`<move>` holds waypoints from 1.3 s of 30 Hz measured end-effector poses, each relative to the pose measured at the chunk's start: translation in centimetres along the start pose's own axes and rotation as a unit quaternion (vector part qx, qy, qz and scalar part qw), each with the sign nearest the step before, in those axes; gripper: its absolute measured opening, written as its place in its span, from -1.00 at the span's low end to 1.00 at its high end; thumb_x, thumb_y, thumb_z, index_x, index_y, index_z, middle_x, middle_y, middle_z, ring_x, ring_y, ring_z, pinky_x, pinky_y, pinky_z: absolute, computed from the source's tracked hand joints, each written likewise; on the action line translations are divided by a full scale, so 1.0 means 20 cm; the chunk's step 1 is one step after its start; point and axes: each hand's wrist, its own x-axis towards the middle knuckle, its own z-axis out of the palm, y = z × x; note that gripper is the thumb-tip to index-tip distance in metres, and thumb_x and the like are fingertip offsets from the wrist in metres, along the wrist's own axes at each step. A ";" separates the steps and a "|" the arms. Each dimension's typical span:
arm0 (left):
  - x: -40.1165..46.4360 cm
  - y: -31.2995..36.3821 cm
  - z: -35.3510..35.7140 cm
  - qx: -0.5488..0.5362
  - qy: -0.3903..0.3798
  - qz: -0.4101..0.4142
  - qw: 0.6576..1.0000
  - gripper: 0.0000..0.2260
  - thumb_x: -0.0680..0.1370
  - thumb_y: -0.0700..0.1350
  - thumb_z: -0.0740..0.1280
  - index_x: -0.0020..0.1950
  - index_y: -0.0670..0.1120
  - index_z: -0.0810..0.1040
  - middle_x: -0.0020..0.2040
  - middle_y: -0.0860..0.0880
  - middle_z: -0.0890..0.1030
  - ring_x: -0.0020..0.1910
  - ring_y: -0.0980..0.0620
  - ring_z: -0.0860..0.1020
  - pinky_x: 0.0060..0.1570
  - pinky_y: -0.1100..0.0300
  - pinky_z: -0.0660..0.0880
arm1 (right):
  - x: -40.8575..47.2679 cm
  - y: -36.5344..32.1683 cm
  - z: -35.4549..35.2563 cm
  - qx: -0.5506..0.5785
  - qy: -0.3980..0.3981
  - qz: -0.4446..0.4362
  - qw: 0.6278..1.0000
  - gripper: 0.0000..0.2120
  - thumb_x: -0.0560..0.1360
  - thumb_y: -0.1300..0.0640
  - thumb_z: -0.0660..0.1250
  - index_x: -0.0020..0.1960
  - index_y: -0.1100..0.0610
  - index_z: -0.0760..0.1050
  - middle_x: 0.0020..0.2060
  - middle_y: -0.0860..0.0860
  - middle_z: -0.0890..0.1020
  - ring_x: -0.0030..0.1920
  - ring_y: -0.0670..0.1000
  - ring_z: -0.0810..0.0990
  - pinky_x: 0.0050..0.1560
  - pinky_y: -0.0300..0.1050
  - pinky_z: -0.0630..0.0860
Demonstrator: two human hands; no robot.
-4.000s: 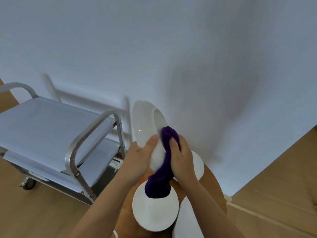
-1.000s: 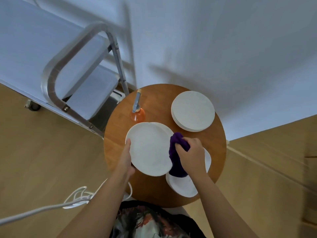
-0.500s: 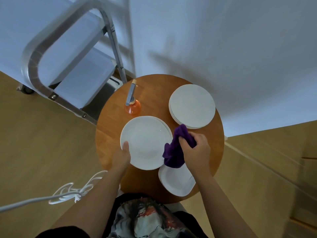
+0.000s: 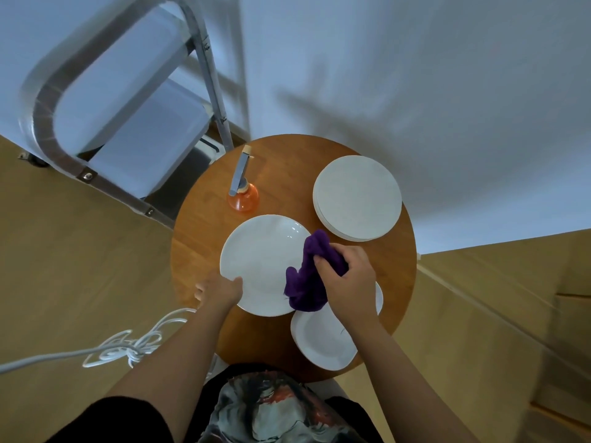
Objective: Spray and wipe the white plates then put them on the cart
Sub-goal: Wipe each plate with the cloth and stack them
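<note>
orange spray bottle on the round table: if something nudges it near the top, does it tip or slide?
Likely tips. The spray bottle stands upright with a tall grey nozzle over a small round orange base, so a high push has leverage. It looks like light, translucent plastic; fill level can't be read. A low push would probably slide it on the smooth wooden table.

**Plate wiped on round worktop**

A white plate (image 4: 262, 263) is gripped at its near rim by the left hand (image 4: 220, 290) — a purple cloth (image 4: 307, 276) is pressed on it by the right hand (image 4: 347, 279). An orange spray bottle (image 4: 243, 196) stands just beyond.
</note>
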 end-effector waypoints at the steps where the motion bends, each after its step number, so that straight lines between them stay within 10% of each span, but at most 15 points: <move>1: -0.04 0.04 0.00 0.015 0.042 0.019 0.999 -0.48 0.56 0.06 0.28 0.45 -0.11 0.25 0.45 -0.18 0.24 0.42 -0.22 0.20 0.36 -0.14 0.23 | 0.00 0.00 -0.01 0.006 0.007 0.008 1.000 -0.75 0.51 0.07 0.35 0.17 0.08 0.51 0.01 -0.07 0.55 -0.06 -0.15 0.52 -0.20 -0.51 0.44; 4: -0.22 0.19 0.03 0.020 0.095 0.241 0.966 -0.44 0.54 0.10 0.31 0.48 -0.03 0.23 0.44 -0.09 0.29 0.40 -0.12 0.26 0.34 -0.05 0.26 | 0.03 -0.02 -0.05 0.072 0.014 0.057 0.996 -0.86 0.53 0.04 0.31 0.09 -0.02 0.49 -0.05 -0.08 0.59 -0.07 -0.11 0.55 -0.12 -0.35 0.51; 6: -0.37 0.32 0.06 -0.069 -0.084 0.327 0.939 -0.64 0.56 0.18 0.24 0.31 0.10 0.43 0.28 0.05 0.50 0.24 0.01 0.45 0.15 0.17 0.41 | 0.06 -0.03 -0.08 0.145 0.013 0.097 0.985 -0.91 0.53 0.04 0.31 0.04 -0.06 0.49 -0.11 -0.12 0.60 -0.07 -0.08 0.58 -0.12 -0.27 0.57; 8: -0.52 0.44 0.06 -0.167 -0.291 0.253 0.907 -0.69 0.54 0.31 0.13 0.04 0.18 0.55 0.02 0.09 0.66 0.03 0.05 0.60 -0.09 0.27 0.51 | 0.10 -0.04 -0.12 0.202 0.033 0.132 0.970 -0.95 0.52 0.04 0.32 -0.03 -0.09 0.49 -0.16 -0.13 0.60 -0.09 -0.04 0.59 -0.25 -0.30 0.56; 11: -0.58 0.54 0.08 -0.260 -0.433 0.135 0.852 -0.44 0.49 0.41 0.02 0.13 0.07 0.58 0.06 -0.01 0.67 0.10 -0.10 0.60 0.09 -0.04 0.56 | 0.19 -0.03 -0.18 0.236 0.072 0.166 0.955 -0.82 0.51 0.05 0.34 0.08 -0.08 0.44 -0.07 -0.10 0.58 -0.03 -0.01 0.57 -0.21 -0.24 0.58; 20: -0.64 0.74 0.21 -0.366 -0.477 0.059 0.797 -0.41 0.55 0.35 0.00 0.26 -0.07 0.47 0.20 -0.13 0.59 0.19 -0.13 0.55 0.07 -0.01 0.57 | 0.29 0.14 -0.21 -0.190 -0.033 0.104 0.976 -0.30 0.38 -0.45 0.13 0.40 -0.10 0.28 0.41 -0.01 0.23 0.40 0.12 0.13 0.40 0.17 0.18; 25: -0.52 0.82 0.18 -0.357 -0.516 0.035 0.778 -0.23 0.42 0.46 0.07 0.26 -0.17 0.48 0.20 -0.18 0.61 0.19 -0.21 0.57 0.12 -0.12 0.54 | 0.36 0.24 -0.29 -0.045 -0.047 0.008 0.998 -0.59 0.45 -0.09 0.39 0.23 -0.07 0.37 0.10 -0.08 0.53 0.11 -0.05 0.51 0.11 -0.06 0.56; 27: -0.47 0.89 0.16 -0.255 -0.464 0.081 0.844 -0.39 0.50 0.36 0.14 0.16 -0.14 0.54 0.17 -0.15 0.62 0.08 -0.15 0.62 0.00 -0.04 0.59 | 0.36 0.28 -0.31 0.048 -0.003 0.031 0.998 -0.77 0.48 0.06 0.39 0.02 -0.16 0.39 -0.11 -0.16 0.58 -0.06 -0.12 0.57 0.00 -0.09 0.60; 30: -0.33 0.97 0.24 -0.056 -0.150 0.188 0.969 -0.60 0.56 0.16 0.28 0.20 -0.14 0.48 0.20 -0.10 0.57 0.01 -0.03 0.57 -0.06 0.10 0.54 | 0.37 0.34 -0.32 0.082 0.038 0.075 0.993 -0.68 0.45 0.09 0.42 0.09 -0.16 0.36 -0.07 -0.17 0.55 -0.03 -0.11 0.55 -0.08 -0.25 0.56; 32: -0.25 0.98 0.30 0.059 -0.022 0.217 0.974 -0.54 0.54 0.12 0.32 0.31 -0.15 0.39 0.26 -0.13 0.50 0.11 -0.09 0.53 0.05 0.05 0.51 | 0.37 0.38 -0.33 0.042 0.053 0.096 0.993 -0.60 0.41 0.05 0.46 0.18 -0.02 0.39 -0.02 -0.07 0.54 -0.01 -0.04 0.54 -0.08 -0.23 0.56; 39: -0.11 0.98 0.41 0.198 0.006 0.273 0.941 -0.64 0.58 0.14 0.24 0.14 -0.14 0.49 0.04 -0.09 0.59 -0.03 -0.05 0.58 -0.06 0.15 0.53 | 0.36 0.38 -0.35 0.017 0.061 0.067 0.996 -0.78 0.39 0.04 0.47 -0.07 -0.07 0.43 -0.16 -0.07 0.48 -0.10 -0.03 0.50 -0.14 -0.21 0.51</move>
